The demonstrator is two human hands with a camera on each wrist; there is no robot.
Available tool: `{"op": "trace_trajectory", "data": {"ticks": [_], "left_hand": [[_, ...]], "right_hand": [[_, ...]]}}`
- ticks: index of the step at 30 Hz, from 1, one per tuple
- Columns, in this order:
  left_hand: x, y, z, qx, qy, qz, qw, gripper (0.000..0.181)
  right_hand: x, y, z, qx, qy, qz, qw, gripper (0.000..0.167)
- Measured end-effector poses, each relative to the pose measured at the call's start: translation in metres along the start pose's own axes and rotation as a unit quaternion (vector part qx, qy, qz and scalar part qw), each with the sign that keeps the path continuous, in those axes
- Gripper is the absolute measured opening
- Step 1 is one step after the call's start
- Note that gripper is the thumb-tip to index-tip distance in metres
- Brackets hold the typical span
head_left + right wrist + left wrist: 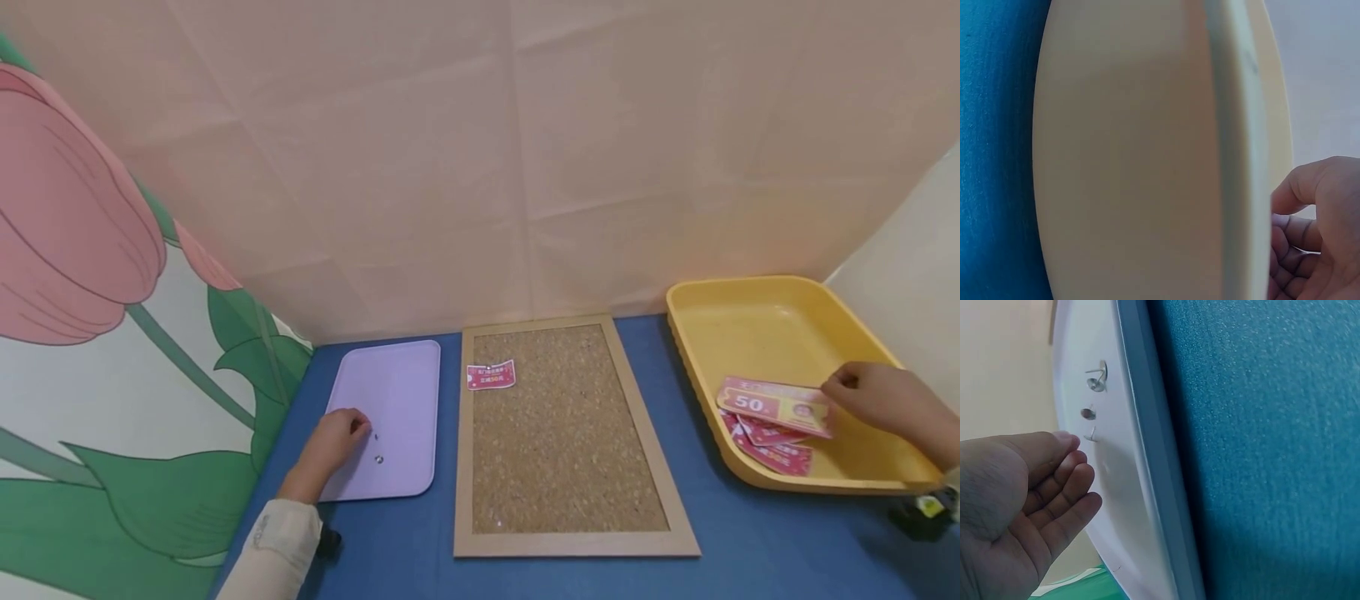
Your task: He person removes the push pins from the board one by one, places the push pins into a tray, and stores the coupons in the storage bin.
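In the head view my left hand hovers over the lilac tray, its fingers loosely curled. Silver thumbtacks lie on the tray just beyond its fingertips; the left wrist view shows the thumb close to the index finger and nothing visible between them. At the right, my right hand pinches the right end of a pink-and-yellow coupon marked 50. Other pink coupons lie under it in the yellow basin. The basin's wall hides that coupon from the right wrist view.
Between tray and basin lies a wood-framed cork board. A pink coupon sits at its upper left, with a small tack at its top edge. A blue cloth covers the table, and a pinkish sheet hangs behind.
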State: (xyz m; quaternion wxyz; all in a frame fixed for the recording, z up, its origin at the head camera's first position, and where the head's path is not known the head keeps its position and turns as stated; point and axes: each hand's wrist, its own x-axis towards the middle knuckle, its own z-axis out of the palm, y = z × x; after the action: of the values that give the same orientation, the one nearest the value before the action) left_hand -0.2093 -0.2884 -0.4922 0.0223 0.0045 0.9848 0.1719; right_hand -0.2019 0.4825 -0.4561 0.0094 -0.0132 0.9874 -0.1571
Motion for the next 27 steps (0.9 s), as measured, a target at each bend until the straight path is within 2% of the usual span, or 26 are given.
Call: {"op": "trace_trajectory", "data": {"ticks": [3,7,13,21,27], "left_hand": [[-0.002,0.001,-0.001,-0.003,-0.001,-0.001,1.0,0.007],[-0.003,0.004,-0.003,-0.004,0.001,0.001,1.0,0.007],[-0.003,0.019,-0.01,-0.001,0.015,0.021,0.9997,0.008],[-0.006,0.046,-0.018,0.019,0.037,0.045,0.9981,0.009],[-0.012,0.07,-0.024,0.034,0.068,0.094,0.9927,0.01]], "right_hand": [[0.001,0.0,0.0,-0.003,0.005,-0.002,1.0,0.029],[0.002,0.0,-0.003,-0.011,0.031,-0.009,0.9994,0.03],[0.005,-0.006,-0.011,-0.011,0.065,-0.022,0.9975,0.032],[0.009,-0.049,-0.02,-0.011,0.093,-0.067,0.9933,0.024],[0.016,-0.083,-0.024,-0.001,0.131,-0.113,0.9849,0.018]]}}
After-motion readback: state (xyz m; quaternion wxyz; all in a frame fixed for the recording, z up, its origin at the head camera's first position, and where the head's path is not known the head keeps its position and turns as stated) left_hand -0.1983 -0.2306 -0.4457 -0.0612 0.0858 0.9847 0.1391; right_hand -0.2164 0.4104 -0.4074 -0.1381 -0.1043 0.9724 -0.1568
